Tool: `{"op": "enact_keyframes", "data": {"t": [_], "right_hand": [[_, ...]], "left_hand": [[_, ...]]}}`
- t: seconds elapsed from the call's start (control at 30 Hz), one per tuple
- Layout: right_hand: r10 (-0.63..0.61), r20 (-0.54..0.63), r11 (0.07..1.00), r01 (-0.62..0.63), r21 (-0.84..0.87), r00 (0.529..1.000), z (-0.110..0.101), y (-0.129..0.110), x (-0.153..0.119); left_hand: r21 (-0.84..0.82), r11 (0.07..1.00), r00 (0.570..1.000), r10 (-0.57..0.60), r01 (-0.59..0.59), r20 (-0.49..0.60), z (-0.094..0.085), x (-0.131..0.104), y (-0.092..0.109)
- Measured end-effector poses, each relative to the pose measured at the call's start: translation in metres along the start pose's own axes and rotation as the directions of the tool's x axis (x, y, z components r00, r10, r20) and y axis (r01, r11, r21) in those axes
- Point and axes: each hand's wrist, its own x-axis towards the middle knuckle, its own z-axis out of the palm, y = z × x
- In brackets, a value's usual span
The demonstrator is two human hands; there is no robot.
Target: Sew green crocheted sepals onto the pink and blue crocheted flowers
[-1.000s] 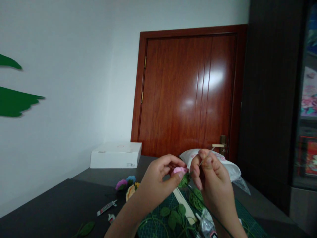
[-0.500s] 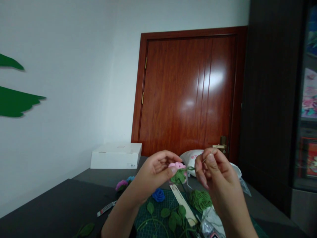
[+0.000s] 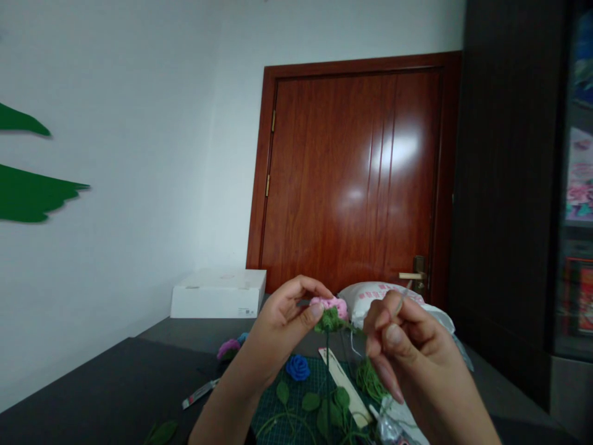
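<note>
- The left hand's (image 3: 290, 318) fingers and thumb are clamped on the pink flower (image 3: 334, 304); those of the right hand (image 3: 407, 340) are pinched together on a thin tool (image 3: 407, 288) (blurred, so its kind is unclear).
- Since the previous frame, the flower has turned: its green base (image 3: 330, 320) now sits under the petals, and the dark green stem (image 3: 328, 377), slanted then, hangs almost straight down.
- More of the white bag's (image 3: 365, 300) pink print shows now between the hands.
- The bag's contents are hidden, as are those of the closed white box (image 3: 215, 296) near the wall.
- The flower is held above the green mat (image 3: 308, 369), petals upward, its long axis near upright.
- Behind the stem lies a pale strip (image 3: 345, 388), between the blue rose (image 3: 297, 367) and the green yarn (image 3: 369, 378).
</note>
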Motion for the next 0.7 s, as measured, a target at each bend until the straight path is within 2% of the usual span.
{"op": "enact_keyframes", "data": {"t": [0.07, 0.1, 0.2, 0.3, 0.37, 0.43, 0.53, 0.57, 0.7], "right_hand": [[-0.064, -0.058, 0.998, 0.062, -0.031, 0.996, -0.003, 0.001, 0.001], [-0.100, -0.105, 0.990, 0.089, -0.106, 0.990, -0.004, 0.001, 0.002], [-0.207, -0.168, 0.880, 0.109, -0.463, 0.964, -0.007, 0.000, 0.005], [-0.229, -0.033, 0.704, 0.142, -0.696, 0.973, -0.008, -0.003, 0.007], [-0.198, 0.046, 0.655, 0.167, -0.737, 0.979, -0.007, -0.002, 0.008], [-0.162, 0.025, 0.689, 0.131, -0.713, 0.986, -0.004, 0.003, 0.009], [-0.108, -0.103, 0.816, 0.028, -0.578, 0.989, 0.001, 0.016, 0.011], [-0.088, -0.114, 0.840, 0.012, -0.542, 0.990, 0.003, 0.021, 0.012], [-0.027, -0.105, 0.858, -0.031, -0.513, 0.994, 0.006, 0.030, 0.015]], "left_hand": [[0.046, 0.999, 1.000, 0.010, -0.010, -0.006, 0.000, 0.000, 0.000], [0.057, 0.998, 1.000, 0.012, -0.011, -0.007, 0.000, 0.001, 0.000], [0.057, 0.998, 1.000, 0.011, -0.011, 0.002, 0.000, 0.001, 0.000], [0.050, 0.999, 1.000, 0.006, -0.007, 0.009, -0.001, 0.001, 0.001], [0.055, 0.998, 1.000, -0.003, 0.003, 0.004, 0.000, 0.000, 0.001], [0.062, 0.998, 1.000, -0.022, 0.023, -0.010, 0.000, 0.000, 0.001], [0.062, 0.997, 0.998, -0.044, 0.046, -0.045, -0.001, 0.000, -0.002], [0.054, 0.997, 0.998, -0.043, 0.046, -0.052, -0.001, 0.000, -0.003], [0.045, 0.999, 0.999, -0.022, 0.023, -0.035, -0.003, 0.000, -0.005]]}}
